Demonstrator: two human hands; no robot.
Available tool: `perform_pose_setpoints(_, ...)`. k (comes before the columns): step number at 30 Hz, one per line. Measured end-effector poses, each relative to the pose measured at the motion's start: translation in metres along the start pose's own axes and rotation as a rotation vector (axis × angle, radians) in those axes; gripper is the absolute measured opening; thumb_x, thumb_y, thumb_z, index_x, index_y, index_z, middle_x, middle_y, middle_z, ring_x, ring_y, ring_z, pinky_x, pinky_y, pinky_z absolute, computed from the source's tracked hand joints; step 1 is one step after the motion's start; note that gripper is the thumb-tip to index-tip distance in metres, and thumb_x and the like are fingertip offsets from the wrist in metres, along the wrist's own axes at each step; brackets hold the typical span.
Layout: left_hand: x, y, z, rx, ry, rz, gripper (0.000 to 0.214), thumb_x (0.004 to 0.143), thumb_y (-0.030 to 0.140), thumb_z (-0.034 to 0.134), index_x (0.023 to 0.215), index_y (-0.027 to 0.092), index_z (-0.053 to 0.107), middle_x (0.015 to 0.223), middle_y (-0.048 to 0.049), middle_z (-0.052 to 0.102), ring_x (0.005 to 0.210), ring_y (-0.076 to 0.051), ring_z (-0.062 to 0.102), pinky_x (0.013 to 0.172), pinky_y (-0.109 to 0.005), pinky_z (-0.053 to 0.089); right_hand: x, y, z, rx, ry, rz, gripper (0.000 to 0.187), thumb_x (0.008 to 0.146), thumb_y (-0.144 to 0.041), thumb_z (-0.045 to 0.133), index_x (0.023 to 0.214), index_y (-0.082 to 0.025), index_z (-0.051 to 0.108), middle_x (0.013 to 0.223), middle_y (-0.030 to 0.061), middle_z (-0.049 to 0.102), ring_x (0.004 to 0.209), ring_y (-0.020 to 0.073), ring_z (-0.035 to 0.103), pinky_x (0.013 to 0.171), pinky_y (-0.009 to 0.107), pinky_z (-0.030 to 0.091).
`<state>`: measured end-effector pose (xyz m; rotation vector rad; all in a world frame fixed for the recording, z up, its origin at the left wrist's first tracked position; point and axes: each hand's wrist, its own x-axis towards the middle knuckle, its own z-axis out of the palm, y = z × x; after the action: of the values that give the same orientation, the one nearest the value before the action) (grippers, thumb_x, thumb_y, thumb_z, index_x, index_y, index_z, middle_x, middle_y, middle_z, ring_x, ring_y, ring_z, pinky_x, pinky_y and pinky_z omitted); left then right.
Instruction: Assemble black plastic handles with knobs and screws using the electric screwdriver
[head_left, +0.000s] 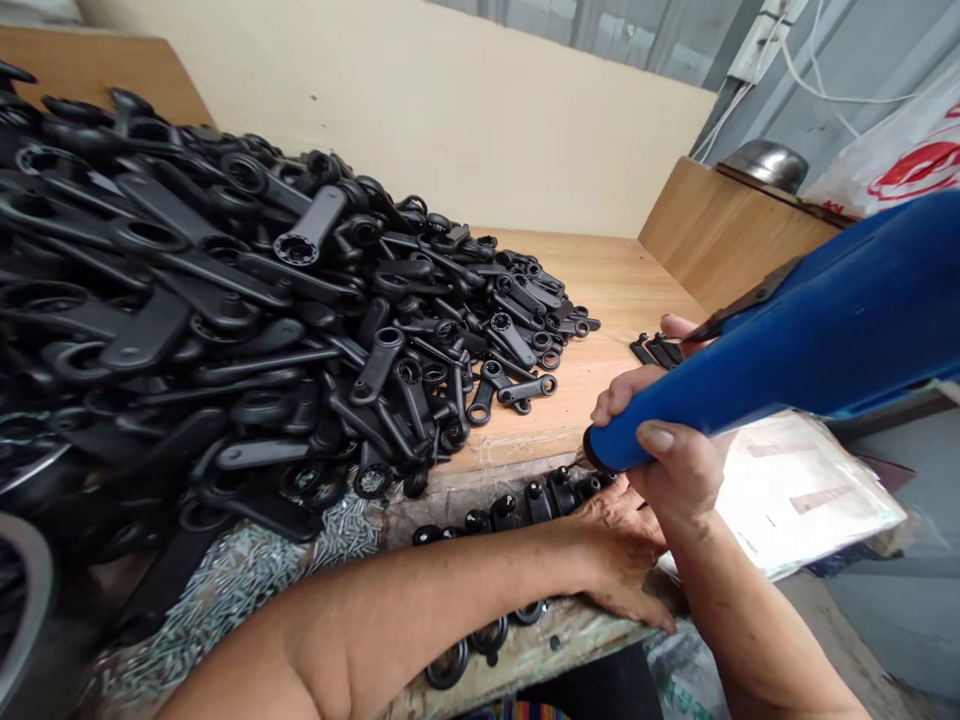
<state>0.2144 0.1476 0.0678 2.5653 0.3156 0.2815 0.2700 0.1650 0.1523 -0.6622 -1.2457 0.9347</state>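
My right hand [660, 440] is wrapped round a big blue power tool [810, 340], whose tip points down at a row of black crank arms [517, 508] lined up at the table's near edge. My left hand [619, 560] lies over the right end of that row and presses on the parts, with its fingers mostly hidden under the tool and my right hand. A huge heap of black crank arms [225, 300] fills the left side of the wooden table [615, 285].
A patch of small silvery pins [247, 570] lies at the near left. A few black parts [656, 350] sit behind the tool. A clear plastic packet [795, 490] lies to the right. A wooden box [720, 230] with a metal bowl [765, 163] stands at the back right.
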Motion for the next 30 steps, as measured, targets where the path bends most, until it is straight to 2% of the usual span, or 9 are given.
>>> perform_pose_setpoints(5,0.000,-0.005,0.010,0.002,0.084,0.069,0.064,0.072,0.058,0.055,0.121,0.015,0.050,0.120,-0.0098,0.056,0.114,-0.028,0.047,0.097,-0.039,0.034,-0.003,0.004,-0.004,-0.074,0.040,0.012,0.031,0.060,-0.036,0.068,0.086,-0.021,0.059,0.065,-0.0018,0.057,0.052,0.0144,0.053,0.046,0.028,0.045)
perform_pose_setpoints(12,0.001,0.000,-0.004,0.092,0.017,0.056,0.069,0.071,0.052,0.060,0.123,0.009,0.046,0.126,-0.0147,0.052,0.117,-0.031,0.042,0.092,-0.039,0.038,-0.007,0.010,-0.005,-0.052,0.001,0.108,0.032,0.057,-0.039,0.071,0.077,-0.019,0.058,0.067,-0.0009,0.057,0.051,0.0137,0.052,0.045,0.028,0.044)
perform_pose_setpoints(17,-0.001,0.001,-0.004,0.104,0.051,0.075,0.070,0.072,0.054,0.057,0.124,0.009,0.044,0.126,-0.0149,0.051,0.113,-0.029,0.047,0.091,-0.038,0.039,-0.006,0.013,-0.008,-0.061,0.020,0.077,0.031,0.057,-0.038,0.071,0.078,-0.019,0.058,0.067,-0.0009,0.058,0.052,0.0142,0.053,0.047,0.029,0.045)
perform_pose_setpoints(21,-0.001,0.001,0.000,0.091,0.054,0.039,0.069,0.072,0.056,0.057,0.123,0.011,0.045,0.123,-0.0128,0.053,0.110,-0.026,0.048,0.091,-0.037,0.040,-0.006,0.010,-0.008,-0.096,0.037,0.053,0.033,0.057,-0.038,0.069,0.082,-0.019,0.059,0.066,-0.0007,0.059,0.053,0.0155,0.054,0.050,0.031,0.046)
perform_pose_setpoints(26,-0.002,0.003,-0.002,0.111,0.069,0.047,0.067,0.072,0.054,0.057,0.122,0.012,0.046,0.120,-0.0102,0.054,0.117,-0.027,0.044,0.095,-0.037,0.037,-0.006,0.008,-0.007,-0.051,0.035,0.006,0.035,0.060,-0.030,0.068,0.093,-0.022,0.058,0.066,-0.0029,0.059,0.053,0.0148,0.054,0.048,0.029,0.044)
perform_pose_setpoints(30,-0.002,0.003,-0.003,0.119,0.058,0.040,0.068,0.073,0.055,0.057,0.123,0.010,0.046,0.121,-0.0121,0.054,0.117,-0.029,0.044,0.095,-0.038,0.037,-0.007,0.010,-0.006,-0.045,0.030,-0.007,0.034,0.061,-0.027,0.068,0.093,-0.022,0.058,0.067,-0.0029,0.059,0.054,0.0146,0.055,0.049,0.029,0.045)
